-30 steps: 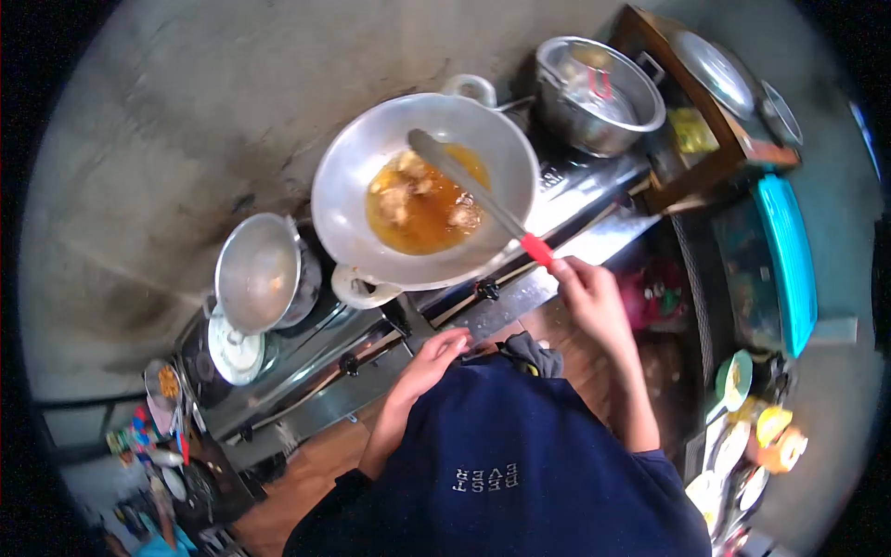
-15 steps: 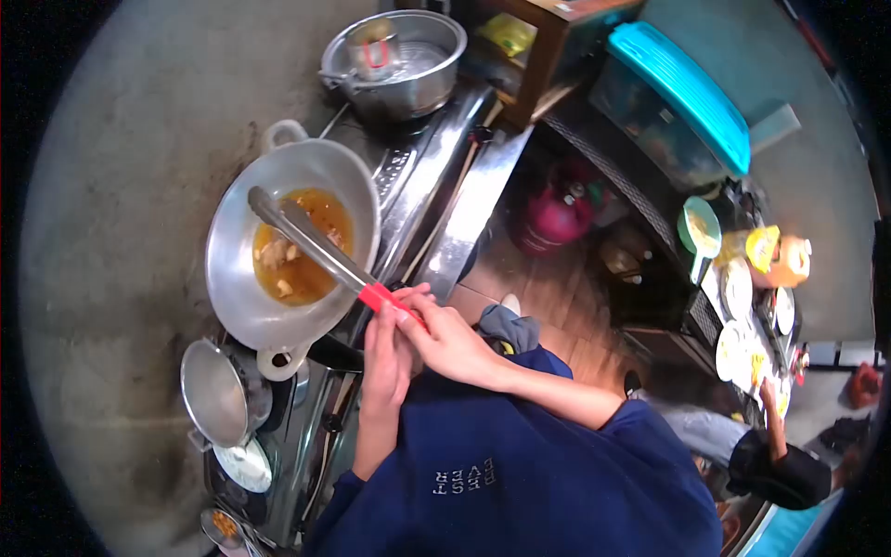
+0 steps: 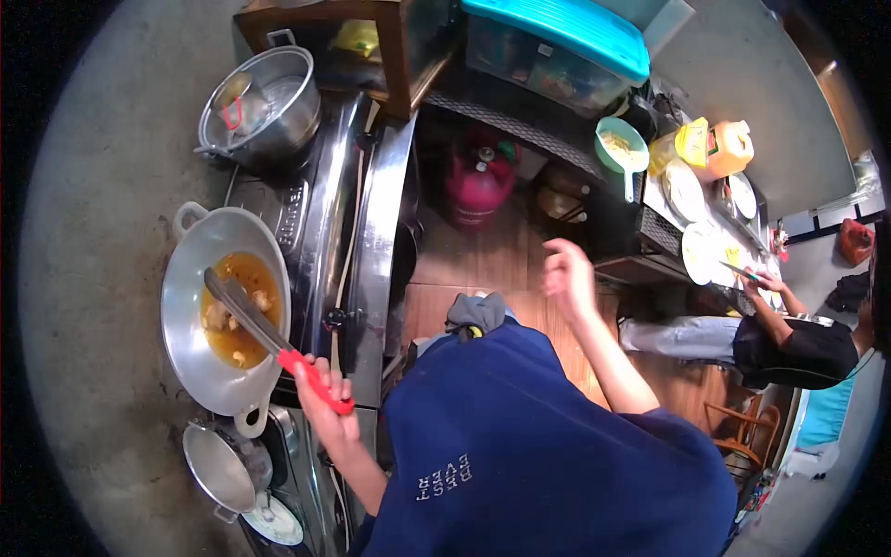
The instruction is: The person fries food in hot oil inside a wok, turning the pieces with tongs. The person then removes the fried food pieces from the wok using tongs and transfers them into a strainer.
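Note:
My left hand (image 3: 327,408) is closed around the red handle of metal tongs (image 3: 249,317). Their tips reach down into a wide silver wok (image 3: 183,357) on the stove, over amber oil (image 3: 243,348) with several pale pieces of food (image 3: 217,317) in it. Whether the tips grip a piece, I cannot tell. Away from the stove, my right hand (image 3: 568,278) is in the air above the floor, holding nothing, with its fingers loosely bent and apart.
A large pot (image 3: 269,111) with a metal cup inside stands beyond the wok; a smaller pot (image 3: 218,469) is nearer. A pink gas cylinder (image 3: 481,181) stands on the floor. At the right, another person (image 3: 789,348) works by a counter with plates (image 3: 684,190) and a green strainer (image 3: 622,144).
My right hand has let go of the tongs and swung out to the right. My left hand now holds them alone. The view has turned rightward, showing more of the other person.

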Tool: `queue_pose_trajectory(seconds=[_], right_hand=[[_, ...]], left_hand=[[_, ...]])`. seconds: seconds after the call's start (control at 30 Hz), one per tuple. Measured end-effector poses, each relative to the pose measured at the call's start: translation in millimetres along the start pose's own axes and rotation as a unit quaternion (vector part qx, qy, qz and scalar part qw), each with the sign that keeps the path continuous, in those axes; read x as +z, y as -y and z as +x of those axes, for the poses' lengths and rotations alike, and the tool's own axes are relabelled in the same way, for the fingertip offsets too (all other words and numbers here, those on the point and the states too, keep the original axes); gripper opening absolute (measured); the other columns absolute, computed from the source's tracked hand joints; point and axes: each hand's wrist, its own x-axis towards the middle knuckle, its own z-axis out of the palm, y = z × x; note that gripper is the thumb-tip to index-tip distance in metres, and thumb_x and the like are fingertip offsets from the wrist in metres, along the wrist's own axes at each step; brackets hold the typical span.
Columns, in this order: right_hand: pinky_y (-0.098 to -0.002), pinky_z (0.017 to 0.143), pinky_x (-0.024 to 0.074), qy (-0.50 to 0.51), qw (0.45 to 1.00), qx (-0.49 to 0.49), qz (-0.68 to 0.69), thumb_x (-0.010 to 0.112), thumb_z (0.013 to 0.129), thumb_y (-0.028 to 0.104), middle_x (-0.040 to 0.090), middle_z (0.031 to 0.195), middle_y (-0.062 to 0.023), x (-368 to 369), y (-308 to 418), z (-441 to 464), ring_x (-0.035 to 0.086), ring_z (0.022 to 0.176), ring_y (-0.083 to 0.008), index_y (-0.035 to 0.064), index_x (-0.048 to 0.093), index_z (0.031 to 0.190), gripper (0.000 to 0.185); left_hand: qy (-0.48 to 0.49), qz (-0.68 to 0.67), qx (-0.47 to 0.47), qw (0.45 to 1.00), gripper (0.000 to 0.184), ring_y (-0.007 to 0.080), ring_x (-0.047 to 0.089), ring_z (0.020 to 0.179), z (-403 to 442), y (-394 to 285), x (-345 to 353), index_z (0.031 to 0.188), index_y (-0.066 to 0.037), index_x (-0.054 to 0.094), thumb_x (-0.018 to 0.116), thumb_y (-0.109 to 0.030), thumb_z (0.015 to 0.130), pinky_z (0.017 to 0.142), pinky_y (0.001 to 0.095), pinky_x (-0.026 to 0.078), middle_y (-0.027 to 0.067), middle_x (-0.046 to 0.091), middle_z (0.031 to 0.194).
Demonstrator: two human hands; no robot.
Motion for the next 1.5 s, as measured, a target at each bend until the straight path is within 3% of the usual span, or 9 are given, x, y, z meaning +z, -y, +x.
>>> queue_pose_trajectory(seconds=[0.1, 0.27, 0.5, 0.77, 0.97, 1.13, 1.33, 1.4, 1.5], right_hand=[[-0.0283, 0.039, 0.0346, -0.233, 0.909, -0.033, 0.343, 0.046, 0.088, 0.025, 0.052, 0.079, -0.0095, -150, -20, 72, 0.038, 0.049, -0.0153, 0.0039, 0.045, 0.113, 0.033], [-0.0286, 0.046, 0.0355, -0.347, 0.912, -0.039, 0.214, 0.049, 0.089, 0.029, 0.049, 0.083, -0.0046, -190, -12, 97, 0.041, 0.059, -0.0134, 0.0055, 0.041, 0.108, 0.031], [-0.0211, 0.04, 0.041, 0.132, 0.989, 0.062, -0.029, 0.044, 0.096, 0.021, 0.051, 0.073, -0.0002, 20, -19, 36, 0.047, 0.049, -0.0077, 0.0065, 0.054, 0.106, 0.021], [-0.0245, 0.055, 0.0474, 0.638, 0.729, 0.027, -0.247, 0.04, 0.099, 0.033, 0.058, 0.077, -0.0048, 195, 21, -74, 0.057, 0.064, -0.0104, 0.0022, 0.052, 0.111, 0.035], [-0.0248, 0.057, 0.048, 0.679, 0.685, 0.148, -0.22, 0.04, 0.099, 0.033, 0.057, 0.077, -0.004, 233, 4, -85, 0.057, 0.067, -0.0103, 0.0003, 0.048, 0.115, 0.037], [-0.0246, 0.062, 0.0473, 0.668, 0.72, 0.023, -0.185, 0.037, 0.1, 0.034, 0.058, 0.096, -0.0074, 241, -21, -100, 0.057, 0.074, -0.0117, 0.0027, 0.038, 0.132, 0.045], [-0.0238, 0.056, 0.0465, 0.659, 0.713, 0.229, -0.077, 0.039, 0.1, 0.03, 0.055, 0.078, -0.0038, 248, -3, -85, 0.055, 0.059, -0.0118, -0.0001, 0.044, 0.12, 0.037], [-0.0245, 0.057, 0.0462, 0.662, 0.709, 0.208, -0.127, 0.041, 0.099, 0.029, 0.055, 0.08, -0.0029, 251, 4, -73, 0.054, 0.064, -0.0103, -0.0003, 0.045, 0.12, 0.036], [-0.0237, 0.06, 0.0384, 0.579, 0.761, 0.026, -0.292, 0.044, 0.098, 0.03, 0.052, 0.08, 0.0005, 251, 14, -46, 0.045, 0.067, -0.0069, 0.0017, 0.051, 0.113, 0.032]], left_hand=[[-0.002, 0.008, 0.014, 1.0, 0.025, 0.0054, 0.035, 0.049, -4, 1, 7, 0.105, -0.008, 0.046, 0.045, -0.031, 0.098, 0.046, 0.0204, 0.031, -0.0013, 0.038, 0.069], [-0.017, 0.015, 0.044, 0.999, 0.027, 0.0056, 0.036, 0.05, -14, 3, 17, 0.111, -0.006, 0.046, 0.045, -0.03, 0.098, 0.047, 0.0206, 0.031, -0.0011, 0.04, 0.069], [-0.038, -0.008, 0.047, 0.998, 0.028, 0.0058, 0.037, 0.049, -23, 16, 28, 0.114, -0.004, 0.044, 0.046, -0.027, 0.097, 0.045, 0.0206, 0.034, -0.0016, 0.041, 0.068], [-0.018, 0.06, 0.099, 0.993, 0.027, 0.0188, 0.06, 0.085, -6, 33, 26, 0.111, -0.006, 0.044, 0.043, -0.03, 0.098, 0.079, 0.0337, 0.05, 0.016, 0.062, 0.1], [-0.043, 0.155, 0.168, 0.973, 0.046, 0.0234, 0.04, 0.123, -1, 26, 20, 0.135, -0.005, 0.029, 0.037, -0.033, 0.1, 0.099, 0.0356, 0.038, 0.0162, 0.046, 0.132], [-0.028, 0.2, 0.181, 0.962, 0.043, 0.0215, 0.042, 0.12, 6, 27, 14, 0.136, -0.008, 0.032, 0.037, -0.032, 0.1, 0.104, 0.0363, 0.032, 0.0117, 0.044, 0.134], [0.03, 0.225, 0.058, 0.972, 0.041, 0.0152, 0.054, 0.096, 9, 14, 7, 0.132, -0.008, 0.033, 0.042, -0.029, 0.099, 0.086, 0.0291, 0.044, 0.0096, 0.052, 0.111], [0.023, 0.262, 0.185, 0.947, 0.036, 0.014, 0.06, 0.085, 15, 28, 1, 0.127, -0.009, 0.039, 0.046, -0.029, 0.098, 0.073, 0.0264, 0.05, 0.0117, 0.055, 0.103], [0.035, 0.292, 0.172, 0.94, 0.035, 0.0169, 0.058, 0.096, 13, 41, -24, 0.121, -0.005, 0.046, 0.047, -0.03, 0.097, 0.088, 0.0308, 0.045, 0.0101, 0.056, 0.107]])
